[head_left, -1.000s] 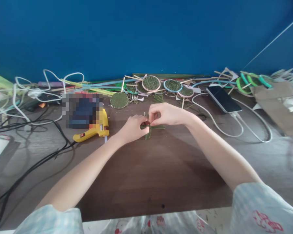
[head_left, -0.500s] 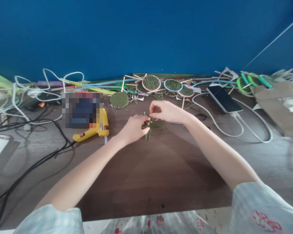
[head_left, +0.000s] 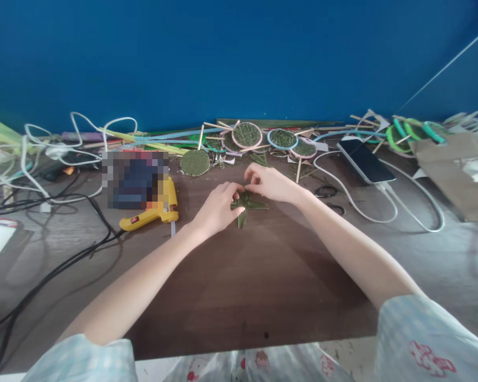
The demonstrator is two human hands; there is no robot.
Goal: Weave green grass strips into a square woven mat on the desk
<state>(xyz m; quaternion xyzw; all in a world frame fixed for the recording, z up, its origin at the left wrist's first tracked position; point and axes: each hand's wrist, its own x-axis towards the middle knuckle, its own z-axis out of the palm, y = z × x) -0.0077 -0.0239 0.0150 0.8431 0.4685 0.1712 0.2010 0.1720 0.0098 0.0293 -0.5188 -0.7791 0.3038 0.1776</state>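
A small piece of crossed green leaf strips (head_left: 247, 203) lies on the dark wooden table, strip ends pointing right and toward me. My left hand (head_left: 220, 206) is at its left side, fingers curled over the far-left part and the thumb at the near edge. From the far right my right hand (head_left: 267, 182) reaches in, thumb and forefinger pinched at the piece's far edge. The fingertips of both hands almost meet there. What exactly the right pinch holds is too small to be sure of, though it appears to be a strip end.
A yellow glue gun (head_left: 155, 209) lies to the left, beside black cables. Round woven fans (head_left: 247, 135) with coloured rims and sticks line the back. At the right are a phone (head_left: 365, 161) on a white cable, black rings (head_left: 326, 191) and brown cardboard (head_left: 458, 175).
My left fingers have shifted slightly up toward the right fingertips. My right hand has moved very little, and the leaf strips stay in the same place.
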